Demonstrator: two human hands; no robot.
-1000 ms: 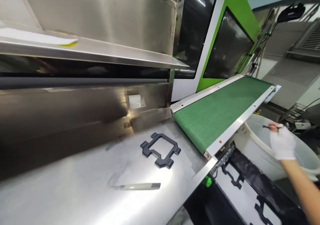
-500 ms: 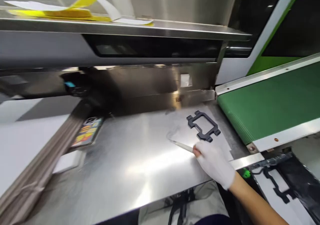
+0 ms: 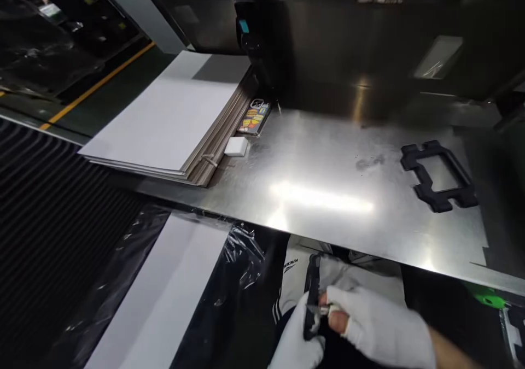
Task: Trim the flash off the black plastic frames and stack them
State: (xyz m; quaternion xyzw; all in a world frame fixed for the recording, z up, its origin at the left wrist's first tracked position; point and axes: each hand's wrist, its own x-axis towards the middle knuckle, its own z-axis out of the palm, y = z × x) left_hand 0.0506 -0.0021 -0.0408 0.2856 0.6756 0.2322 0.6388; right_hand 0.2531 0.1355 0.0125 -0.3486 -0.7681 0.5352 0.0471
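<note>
Low in front of my lap, my left hand (image 3: 296, 337), in a white glove, is closed round a black plastic frame (image 3: 314, 281) held edge-on. My right hand (image 3: 361, 322), gloved with bare fingertips, is pinched close against this frame. Between its fingers shows the metal end of a slim pen-like tool (image 3: 324, 308); its pale handle is hidden by the hand. Another black plastic frame (image 3: 438, 200), with a wide opening and notched tabs, lies flat on the right part of the metal table (image 3: 320, 161).
On the table's left lies a stack of white boards (image 3: 168, 117), beside a phone in a colourful case (image 3: 253, 118) and a small white block (image 3: 236, 146). Below the table edge, a white sheet (image 3: 164, 292) lies amid clear plastic. A ribbed black surface (image 3: 53, 210) fills the left.
My view has swung left and down. The right hand has come off the tabletop to my lap with the tool, meeting the black frame in my left hand, which was out of view before.
</note>
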